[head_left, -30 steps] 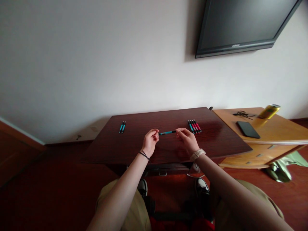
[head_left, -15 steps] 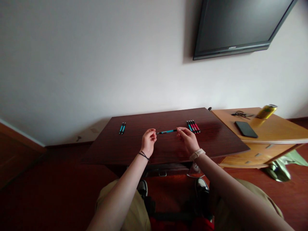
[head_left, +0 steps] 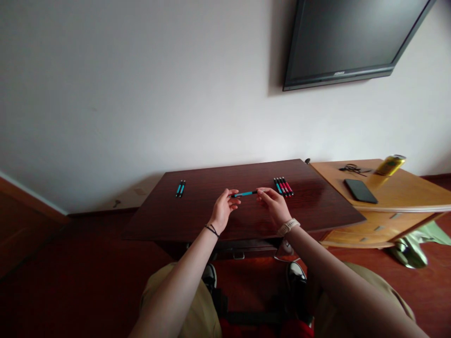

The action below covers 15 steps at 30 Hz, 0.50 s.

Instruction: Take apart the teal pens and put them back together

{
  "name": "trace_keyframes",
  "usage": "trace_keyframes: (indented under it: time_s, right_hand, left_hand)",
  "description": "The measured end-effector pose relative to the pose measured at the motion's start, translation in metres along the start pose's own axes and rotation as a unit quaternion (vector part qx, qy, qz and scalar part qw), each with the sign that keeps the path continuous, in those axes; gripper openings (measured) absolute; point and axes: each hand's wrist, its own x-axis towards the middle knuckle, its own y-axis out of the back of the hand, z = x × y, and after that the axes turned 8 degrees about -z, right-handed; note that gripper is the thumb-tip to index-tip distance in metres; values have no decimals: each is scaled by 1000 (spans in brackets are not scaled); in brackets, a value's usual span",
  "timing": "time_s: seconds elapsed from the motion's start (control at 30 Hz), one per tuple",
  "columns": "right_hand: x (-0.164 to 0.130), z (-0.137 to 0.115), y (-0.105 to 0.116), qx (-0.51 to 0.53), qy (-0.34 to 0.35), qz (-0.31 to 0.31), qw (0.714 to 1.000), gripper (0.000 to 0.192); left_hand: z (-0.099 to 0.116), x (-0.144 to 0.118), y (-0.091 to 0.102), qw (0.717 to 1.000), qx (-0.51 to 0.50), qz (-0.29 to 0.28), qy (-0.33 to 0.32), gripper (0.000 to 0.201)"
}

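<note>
A blue and black pen (head_left: 245,193) is held level above the dark table (head_left: 225,176), one end in each hand. My left hand (head_left: 223,206) pinches its left end between thumb and forefinger, the other fingers loosely spread. At the right end, the fingertips of my right hand (head_left: 274,204) are closed on it. Two blue pens (head_left: 180,188) lie side by side on the table to the left. Beyond my right hand lies a row of several blue and red pens (head_left: 283,187), parallel and close together.
A lower wooden cabinet (head_left: 398,192) adjoins the table's right side. On it are a black phone (head_left: 360,190), a thin dark cable (head_left: 353,169) and a yellow can (head_left: 391,165). A television (head_left: 352,42) hangs on the wall above.
My left hand has moved right and taken hold of the pen's left end, which it was just short of before. My right hand keeps its grip, shifted very slightly left.
</note>
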Motion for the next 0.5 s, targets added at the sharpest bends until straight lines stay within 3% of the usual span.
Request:
trace_keyframes:
  time_s: [0.13,0.5]
  right_hand:
    - [-1,-2,-1,-9,-11,-19,1000,44]
    - [-2,-6,-5,-20,-22,-25,999,49]
  left_hand:
    - [-2,2,-6,1000,4,-8,4,54]
    - [-11,11,-12,997,68,-5,-24,36]
